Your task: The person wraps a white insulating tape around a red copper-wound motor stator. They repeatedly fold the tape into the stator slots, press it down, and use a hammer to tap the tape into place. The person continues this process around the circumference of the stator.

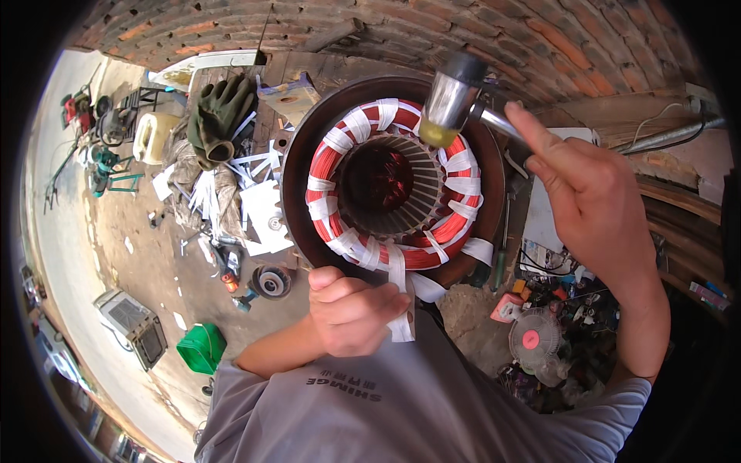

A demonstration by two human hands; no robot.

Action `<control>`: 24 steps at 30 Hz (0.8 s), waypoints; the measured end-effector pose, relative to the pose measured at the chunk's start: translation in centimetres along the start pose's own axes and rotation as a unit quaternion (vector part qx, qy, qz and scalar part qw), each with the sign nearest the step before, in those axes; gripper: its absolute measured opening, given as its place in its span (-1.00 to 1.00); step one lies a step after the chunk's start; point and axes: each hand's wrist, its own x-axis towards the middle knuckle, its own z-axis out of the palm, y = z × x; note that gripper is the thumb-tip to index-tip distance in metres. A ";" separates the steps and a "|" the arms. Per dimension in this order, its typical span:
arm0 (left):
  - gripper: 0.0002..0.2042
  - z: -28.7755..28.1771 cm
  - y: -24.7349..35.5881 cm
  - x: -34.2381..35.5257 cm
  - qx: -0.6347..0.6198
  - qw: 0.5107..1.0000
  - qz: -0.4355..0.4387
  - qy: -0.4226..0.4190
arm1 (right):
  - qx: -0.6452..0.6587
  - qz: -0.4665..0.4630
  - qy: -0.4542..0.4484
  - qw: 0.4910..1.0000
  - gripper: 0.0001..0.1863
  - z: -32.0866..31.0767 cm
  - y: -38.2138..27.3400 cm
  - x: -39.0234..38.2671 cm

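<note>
The red ring (457,225), wound with white bands, sits inside a big dark metal tub (296,185), right in front of the person. The right hand (590,193) is curled around the hammer (454,100), one finger stretched along its handle. The hammer's head hides a bit of the ring; I can't tell if they touch. The left hand (356,310) is a closed fist near the tub's bottom edge, by a hanging white band (397,266). I can't see what is inside it.

Gloves (220,116) and paper strips (204,197) crowd the left side. A white board (544,220) and a fan (534,339) fill the right. A brick wall (231,28) blocks the far side. The ring's middle is a hollow hole. Bare ground lies left, near a green bucket (202,349).
</note>
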 end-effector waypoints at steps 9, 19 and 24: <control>-0.73 -0.6 0.3 0.3 0.008 1.000 -0.005 -0.025 | -0.060 -0.039 -0.140 0.988 -0.39 -0.2 -1.5 -0.6; -0.72 -0.2 0.0 0.1 0.006 1.000 0.007 -0.013 | -0.122 -0.124 -0.130 0.976 -0.23 -1.2 -1.7 -2.1; -0.71 -0.6 -0.3 0.6 -0.005 0.999 0.017 -0.028 | -0.123 -0.074 -0.150 0.978 -0.30 1.9 -3.0 -5.2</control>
